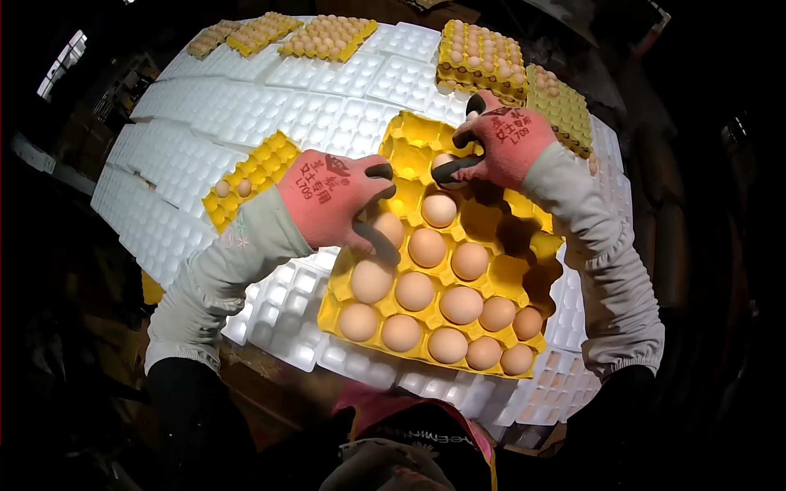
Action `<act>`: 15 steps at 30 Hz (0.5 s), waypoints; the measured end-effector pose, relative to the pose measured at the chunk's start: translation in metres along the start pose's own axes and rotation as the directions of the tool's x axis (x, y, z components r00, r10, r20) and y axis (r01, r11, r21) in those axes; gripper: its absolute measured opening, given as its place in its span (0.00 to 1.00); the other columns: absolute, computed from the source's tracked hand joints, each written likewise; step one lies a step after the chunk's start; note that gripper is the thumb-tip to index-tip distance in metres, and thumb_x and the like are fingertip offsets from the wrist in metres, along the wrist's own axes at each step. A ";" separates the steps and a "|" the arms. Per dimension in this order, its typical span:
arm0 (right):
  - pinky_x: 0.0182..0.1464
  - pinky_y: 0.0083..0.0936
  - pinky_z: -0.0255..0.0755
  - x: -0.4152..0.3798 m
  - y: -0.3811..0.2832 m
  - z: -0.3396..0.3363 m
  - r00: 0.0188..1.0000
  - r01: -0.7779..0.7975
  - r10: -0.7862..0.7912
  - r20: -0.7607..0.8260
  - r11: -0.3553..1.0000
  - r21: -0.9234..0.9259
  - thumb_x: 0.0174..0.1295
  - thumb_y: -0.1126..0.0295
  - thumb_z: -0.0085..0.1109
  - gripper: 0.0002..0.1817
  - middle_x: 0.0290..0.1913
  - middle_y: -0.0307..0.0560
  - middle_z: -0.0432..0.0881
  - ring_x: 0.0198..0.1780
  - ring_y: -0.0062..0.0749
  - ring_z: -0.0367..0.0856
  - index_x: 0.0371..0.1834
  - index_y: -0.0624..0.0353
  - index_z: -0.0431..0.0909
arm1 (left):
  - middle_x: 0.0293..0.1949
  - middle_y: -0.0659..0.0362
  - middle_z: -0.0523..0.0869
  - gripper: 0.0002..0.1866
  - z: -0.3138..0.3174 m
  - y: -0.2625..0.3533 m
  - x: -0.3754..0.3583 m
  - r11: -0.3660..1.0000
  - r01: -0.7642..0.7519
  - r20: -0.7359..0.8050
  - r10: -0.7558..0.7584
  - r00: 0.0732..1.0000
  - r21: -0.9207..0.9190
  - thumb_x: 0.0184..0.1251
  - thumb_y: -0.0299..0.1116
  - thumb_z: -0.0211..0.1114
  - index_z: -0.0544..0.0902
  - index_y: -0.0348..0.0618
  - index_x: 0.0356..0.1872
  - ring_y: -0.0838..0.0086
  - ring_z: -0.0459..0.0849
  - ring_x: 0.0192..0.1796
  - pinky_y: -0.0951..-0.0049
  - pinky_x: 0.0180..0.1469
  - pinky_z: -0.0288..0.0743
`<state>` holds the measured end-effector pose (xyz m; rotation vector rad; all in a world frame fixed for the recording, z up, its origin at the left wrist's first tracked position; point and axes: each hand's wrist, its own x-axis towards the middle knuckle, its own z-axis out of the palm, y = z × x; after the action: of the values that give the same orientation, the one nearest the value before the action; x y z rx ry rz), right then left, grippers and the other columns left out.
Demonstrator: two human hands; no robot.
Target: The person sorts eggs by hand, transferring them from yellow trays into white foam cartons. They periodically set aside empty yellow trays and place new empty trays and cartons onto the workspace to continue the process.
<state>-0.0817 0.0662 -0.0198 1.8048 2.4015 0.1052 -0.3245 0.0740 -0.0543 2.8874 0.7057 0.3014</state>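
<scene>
A yellow egg tray point(407, 131) lies tilted in front of me, its near rows filled with brown eggs point(416, 291) and several far and right-hand cells bare. My left hand point(332, 200), in a pink glove with dark fingertips, is over the tray's left edge. Its thumb and fingers curl about an egg point(388, 227) in the left column. Farther up the tray, my right hand point(508, 139), gloved alike, has its thumb and finger around another egg point(443, 163), which is partly covered by the thumb.
White moulded trays point(184, 151) cover the surface all around. At left is a smaller-looking yellow tray point(264, 168) with two eggs. Stacked filled trays point(481, 53) stand at back right, beside a greenish tray point(565, 106). More egg-filled trays point(332, 37) sit along the far edge.
</scene>
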 end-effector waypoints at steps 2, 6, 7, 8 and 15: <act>0.45 0.32 0.74 0.009 -0.009 0.000 0.995 0.032 -0.025 0.096 0.997 -0.066 0.45 0.38 0.62 0.32 0.51 0.47 0.75 0.46 0.39 0.80 0.44 0.52 0.83 | 0.45 0.59 0.82 0.27 0.005 -0.006 0.003 1.000 0.017 0.206 -0.014 0.979 -0.013 0.34 0.40 0.78 0.81 0.43 0.40 0.63 0.82 0.43 0.67 0.41 0.77; 0.40 0.30 0.76 0.003 0.019 0.019 0.997 0.072 -0.074 -0.001 0.968 0.241 0.50 0.40 0.60 0.30 0.40 0.47 0.83 0.37 0.39 0.82 0.44 0.54 0.83 | 0.47 0.59 0.82 0.28 0.006 -0.009 -0.010 0.985 -0.128 0.139 0.143 0.980 -0.114 0.40 0.37 0.76 0.79 0.42 0.47 0.67 0.83 0.43 0.71 0.42 0.77; 0.32 0.22 0.75 -0.004 0.036 0.033 0.997 0.062 -0.064 -0.029 0.603 0.795 0.53 0.43 0.58 0.29 0.31 0.45 0.84 0.29 0.34 0.81 0.42 0.59 0.83 | 0.47 0.58 0.82 0.28 0.009 -0.007 -0.017 0.916 0.002 0.004 -0.001 1.000 -0.400 0.42 0.34 0.74 0.78 0.39 0.49 0.69 0.83 0.41 0.72 0.41 0.77; 0.26 0.18 0.73 -0.015 0.058 0.047 0.994 0.101 -0.050 -0.096 0.107 0.989 0.54 0.40 0.53 0.33 0.39 0.49 0.83 0.26 0.30 0.79 0.46 0.62 0.80 | 0.47 0.57 0.82 0.28 0.008 -0.004 -0.020 0.747 0.072 -0.080 -0.165 0.983 -0.661 0.44 0.31 0.72 0.77 0.37 0.51 0.71 0.83 0.38 0.74 0.39 0.78; 0.23 0.30 0.74 -0.146 0.065 0.091 0.881 0.338 0.296 -0.368 -0.939 0.055 0.56 0.36 0.42 0.37 0.59 0.65 0.69 0.29 0.41 0.78 0.52 0.59 0.74 | 0.57 0.48 0.72 0.20 0.003 0.071 0.014 0.973 0.207 0.097 -0.216 0.972 0.099 0.36 0.31 0.73 0.83 0.42 0.37 0.54 0.81 0.45 0.67 0.45 0.76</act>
<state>0.0342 -0.0584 -0.0910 0.1080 -0.4443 1.5227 -0.2806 0.0178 -0.0415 2.8484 1.0207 0.0898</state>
